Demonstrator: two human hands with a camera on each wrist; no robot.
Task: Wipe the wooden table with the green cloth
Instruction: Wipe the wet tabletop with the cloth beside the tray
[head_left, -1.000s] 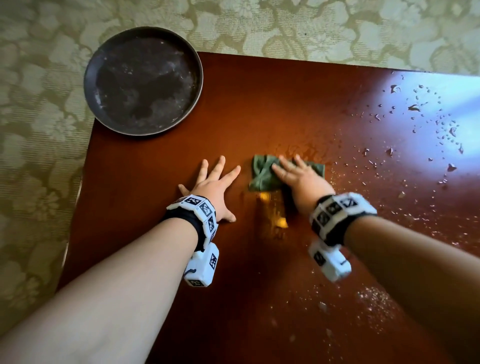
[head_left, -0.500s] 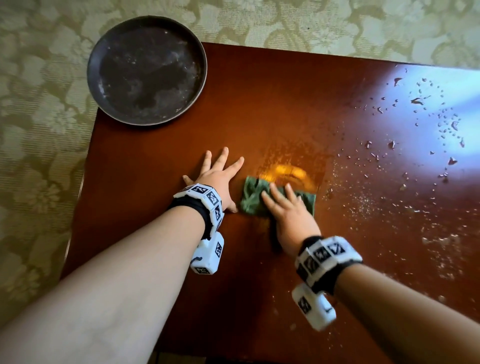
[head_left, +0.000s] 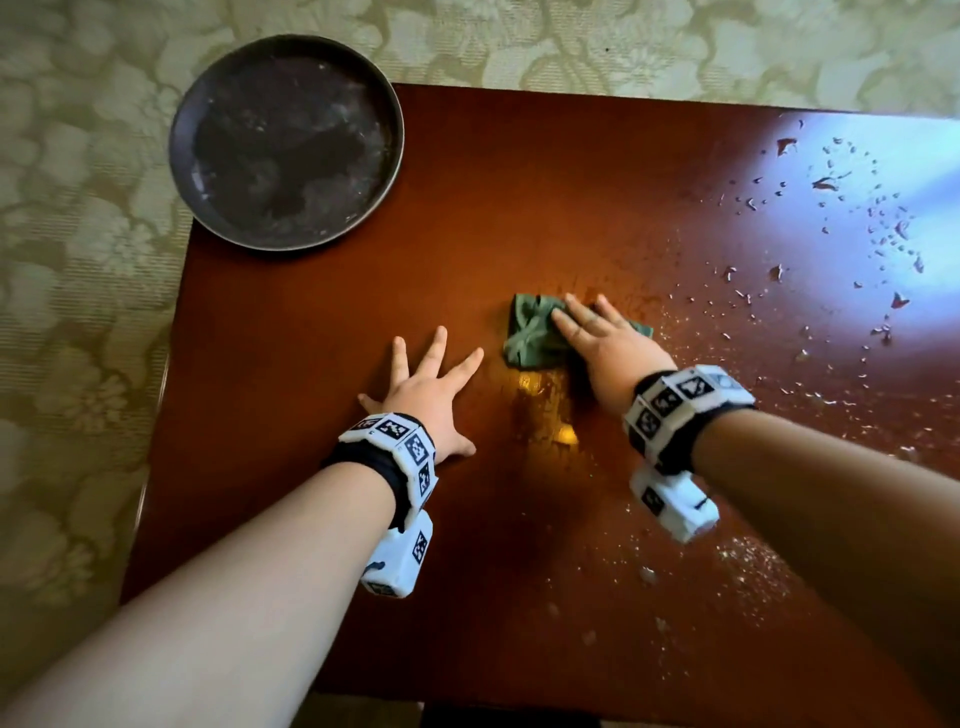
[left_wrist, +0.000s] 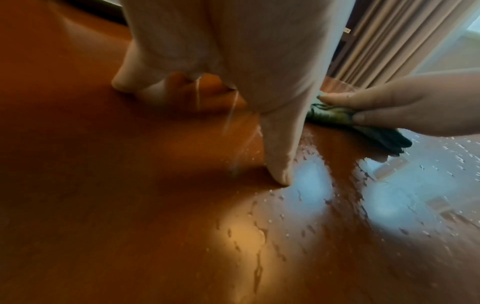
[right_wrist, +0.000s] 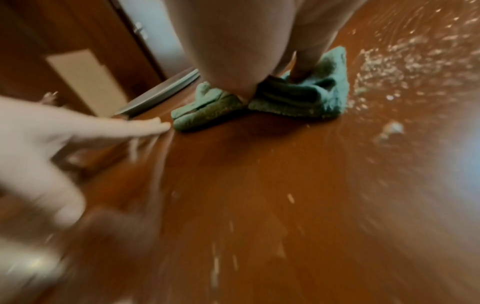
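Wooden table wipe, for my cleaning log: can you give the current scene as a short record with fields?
surface: wooden table, glossy reddish brown
tool: green cloth, bunched, lying on the table
right hand: fingers straight, pressing down on the cloth
left hand: flat on the table, fingers spread, beside the cloth, not touching it
wet area: water droplets scattered on the table to the right of the cloth
other item: dark round plate at the table's far left corner
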